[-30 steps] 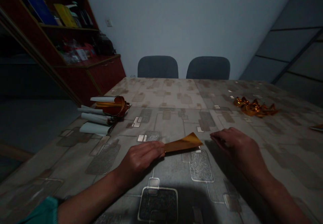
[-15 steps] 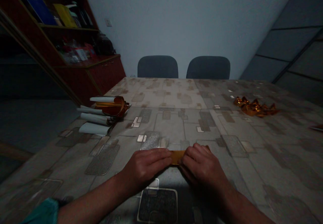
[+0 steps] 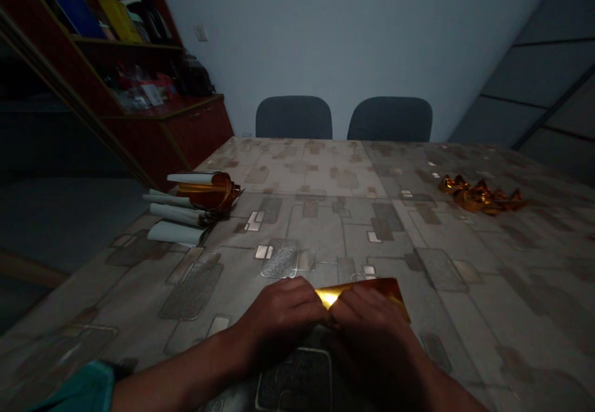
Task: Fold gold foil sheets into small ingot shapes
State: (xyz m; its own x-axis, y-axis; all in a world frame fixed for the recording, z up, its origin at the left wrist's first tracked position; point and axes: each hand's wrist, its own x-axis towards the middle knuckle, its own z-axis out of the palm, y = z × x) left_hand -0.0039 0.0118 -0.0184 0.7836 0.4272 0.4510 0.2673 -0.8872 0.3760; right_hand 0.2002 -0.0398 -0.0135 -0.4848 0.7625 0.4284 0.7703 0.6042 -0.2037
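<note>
In the cabinet (image 3: 199, 130), a yellow object (image 3: 119, 20) is stored above some clear plastic packaging (image 3: 139, 91). Over the near part of the tabletop (image 3: 325, 229), a gold sheet (image 3: 389, 288) is gripped by the curled left hand (image 3: 288, 303) and right hand (image 3: 369, 316), left exposed between them and beyond the right hand's knuckles.

I see the gold sheet under the fingers (image 3: 393, 289) as thin, foil-like paper, smooth and glossy, with one hot glare. The curled stack (image 3: 174, 232) reads to me as paper, matt and pale on one face, shiny metallic gold on the other. The folded pieces (image 3: 483, 198) look like the same glossy foil. The tabletop (image 3: 320, 226) has a smooth patterned covering with some speckled, rough-looking patches; the cabinet (image 3: 198, 130) resembles varnished reddish wood.
</note>
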